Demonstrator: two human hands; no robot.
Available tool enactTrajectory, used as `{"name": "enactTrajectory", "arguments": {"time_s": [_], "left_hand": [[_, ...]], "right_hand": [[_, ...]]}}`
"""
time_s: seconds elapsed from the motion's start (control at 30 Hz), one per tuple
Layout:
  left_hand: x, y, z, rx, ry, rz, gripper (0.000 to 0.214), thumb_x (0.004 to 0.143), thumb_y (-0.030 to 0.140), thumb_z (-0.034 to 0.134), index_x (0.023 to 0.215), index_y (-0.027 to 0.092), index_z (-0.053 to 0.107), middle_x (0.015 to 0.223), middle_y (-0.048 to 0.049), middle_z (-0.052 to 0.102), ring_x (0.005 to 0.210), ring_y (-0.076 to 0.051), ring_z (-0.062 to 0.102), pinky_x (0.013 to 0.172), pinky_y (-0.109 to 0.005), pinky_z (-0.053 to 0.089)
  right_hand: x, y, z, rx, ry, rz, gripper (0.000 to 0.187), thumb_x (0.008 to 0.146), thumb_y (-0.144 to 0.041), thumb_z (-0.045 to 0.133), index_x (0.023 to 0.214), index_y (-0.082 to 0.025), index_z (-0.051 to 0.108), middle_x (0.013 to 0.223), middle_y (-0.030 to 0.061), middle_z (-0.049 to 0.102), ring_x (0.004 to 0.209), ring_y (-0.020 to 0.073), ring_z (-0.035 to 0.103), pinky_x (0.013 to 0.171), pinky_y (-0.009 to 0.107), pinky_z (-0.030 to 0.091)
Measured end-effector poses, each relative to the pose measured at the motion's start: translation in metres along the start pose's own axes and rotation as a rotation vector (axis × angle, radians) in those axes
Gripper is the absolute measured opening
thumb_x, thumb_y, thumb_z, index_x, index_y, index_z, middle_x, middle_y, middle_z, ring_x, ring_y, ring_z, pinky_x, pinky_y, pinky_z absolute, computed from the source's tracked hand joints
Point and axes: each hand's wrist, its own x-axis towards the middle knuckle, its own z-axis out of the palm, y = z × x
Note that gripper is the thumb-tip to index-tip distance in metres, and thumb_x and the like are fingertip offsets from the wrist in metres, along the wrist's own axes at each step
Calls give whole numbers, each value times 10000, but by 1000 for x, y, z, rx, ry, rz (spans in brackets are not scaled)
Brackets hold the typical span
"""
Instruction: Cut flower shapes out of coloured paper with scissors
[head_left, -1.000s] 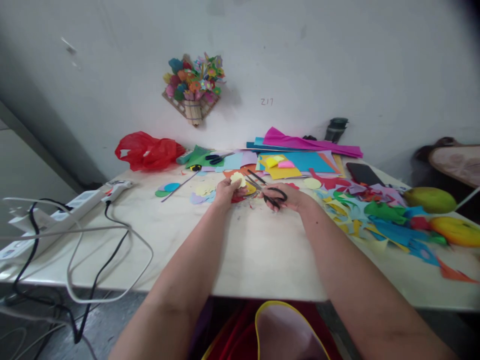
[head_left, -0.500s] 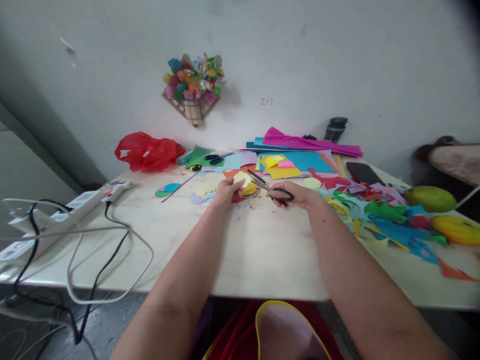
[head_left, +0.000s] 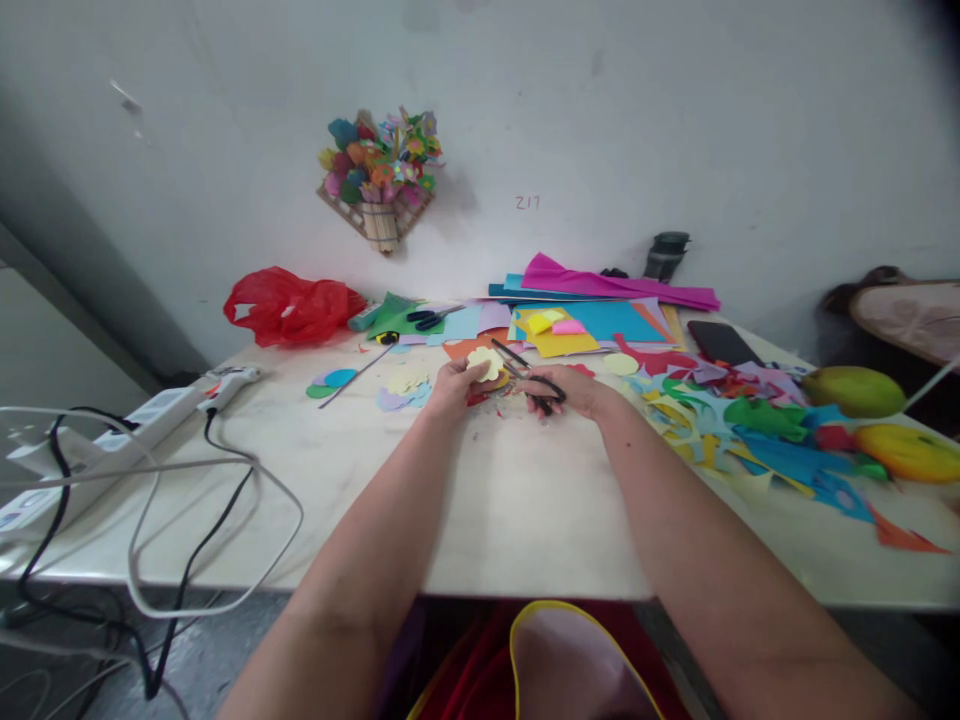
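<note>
A pale yellow paper flower with a scalloped edge (head_left: 486, 362) is pinched in my left hand (head_left: 451, 388). My right hand (head_left: 571, 388) is wrapped round the handles of black-handled scissors (head_left: 547, 385), whose blades point up and left, apart, close to the flower's right side. Under the flower and blades lie yellow, orange and red paper pieces and small scraps, partly hidden by my hands. Left of my left hand are pale yellow scalloped cutouts (head_left: 409, 377). A pale yellow paper disc (head_left: 621, 364) lies right of the scissors.
Colourful paper scraps (head_left: 772, 415) spread across the right, near a phone (head_left: 724, 343) and mangoes (head_left: 853, 391). Coloured sheets (head_left: 615, 322) lie at the back. Left are a red plastic bag (head_left: 289, 306), a second pair of scissors (head_left: 426, 319) and a power strip (head_left: 142, 425) with loose cables.
My right hand has moved left with the scissors, bringing the blades nearer the paper flower. My left hand still holds the flower in almost the same place. The view has shifted slightly.
</note>
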Motion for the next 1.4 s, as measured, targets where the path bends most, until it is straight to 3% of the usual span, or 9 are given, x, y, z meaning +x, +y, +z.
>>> {"name": "enactTrajectory", "arguments": {"time_s": [0.37,1.4], "left_hand": [[-1,-1,5,-67,60,4,225,622,132,811,795,89,675,792,-88,722,734,-203,719,851,-386,576],[1,-4,4,-98,55,39,204,607,122,806,753,98,665,760,-64,718,751,-193,711,874,-404,578]], "right_hand": [[3,2,6,63,39,-33,280,855,-393,661,757,-147,570,578,20,622,405,80,538,306,170,268],[9,7,9,56,60,-37,268,806,-408,675,746,-171,565,569,-6,587,415,66,489,309,177,246]]}}
